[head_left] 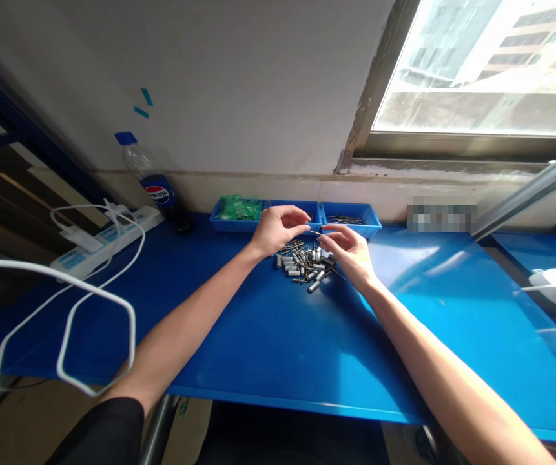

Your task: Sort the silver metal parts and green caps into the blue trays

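Over a loose pile of small metal parts (301, 263), both of my hands meet at the fingertips. A thin, short metal rod (315, 232) spans the gap between them. My left hand (278, 227) pinches one end with thumb and fingers. At the other end, my right hand (349, 250) grips with thumb and forefinger. The rod's exact kind is too small to make out. Silvery cylinders and slender brass-coloured and dark rods lie mixed in the pile, partly behind my right fingers.
Blue bins line the wall: one with green packets (241, 208), a middle one partly hidden by my hands, and a right bin (372, 218) with thin rods. A cola bottle (157, 190), power strip (113, 240) and looping white cable (132, 316) are left on the blue table (278, 349).
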Available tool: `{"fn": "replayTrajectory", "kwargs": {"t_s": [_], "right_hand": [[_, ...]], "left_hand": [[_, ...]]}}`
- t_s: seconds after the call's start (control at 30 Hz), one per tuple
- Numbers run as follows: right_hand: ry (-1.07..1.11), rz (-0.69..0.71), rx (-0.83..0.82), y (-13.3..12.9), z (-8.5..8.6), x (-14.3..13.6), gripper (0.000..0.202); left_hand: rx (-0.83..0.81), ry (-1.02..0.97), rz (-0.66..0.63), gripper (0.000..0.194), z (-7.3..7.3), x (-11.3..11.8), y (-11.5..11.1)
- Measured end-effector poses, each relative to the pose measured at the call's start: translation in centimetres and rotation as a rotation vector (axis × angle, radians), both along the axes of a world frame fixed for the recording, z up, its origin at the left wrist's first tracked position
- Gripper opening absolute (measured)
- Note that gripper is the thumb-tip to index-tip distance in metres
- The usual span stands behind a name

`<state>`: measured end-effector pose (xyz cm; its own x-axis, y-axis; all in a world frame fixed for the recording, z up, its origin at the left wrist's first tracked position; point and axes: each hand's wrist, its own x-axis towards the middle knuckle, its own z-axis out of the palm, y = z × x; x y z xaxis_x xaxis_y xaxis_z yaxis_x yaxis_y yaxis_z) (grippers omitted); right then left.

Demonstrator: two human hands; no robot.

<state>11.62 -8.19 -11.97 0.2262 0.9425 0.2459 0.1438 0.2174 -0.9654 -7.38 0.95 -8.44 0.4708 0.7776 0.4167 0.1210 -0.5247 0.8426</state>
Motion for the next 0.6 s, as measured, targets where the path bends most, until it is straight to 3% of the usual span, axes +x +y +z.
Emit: {"fn": "replayTrajectory", "kwargs": {"t_s": [0.13,0.23,0.33,0.47,0.6], "right_hand": [[0.084,0.057,-0.012,-0.1,0.2,-0.1,0.030],[0.107,0.052,-0.025,0.1,-0.1,0.0,0.030],[0.106,-0.029,-0.019,0.4,-0.4,0.3,0.034],[0.154,-0.227,0.086,0.8,-0.9,1.0,0.035],[0.153,-0.254,0.110,1.0,-1.3,1.4,0.045]], "left_hand": [[-0.064,-0.044,-0.056,0.027,-0.1,0.2,-0.2],[-0.034,0.049,-0.108,0.022,0.0,0.1,-0.1],[0.087,0.285,-0.101,0.017,0.2,-0.5,0.0],[0.249,0.686,-0.050,0.026,0.1,-1.5,0.1],[0.277,0.819,-0.045,0.034,-0.7,-1.6,0.3]]}}
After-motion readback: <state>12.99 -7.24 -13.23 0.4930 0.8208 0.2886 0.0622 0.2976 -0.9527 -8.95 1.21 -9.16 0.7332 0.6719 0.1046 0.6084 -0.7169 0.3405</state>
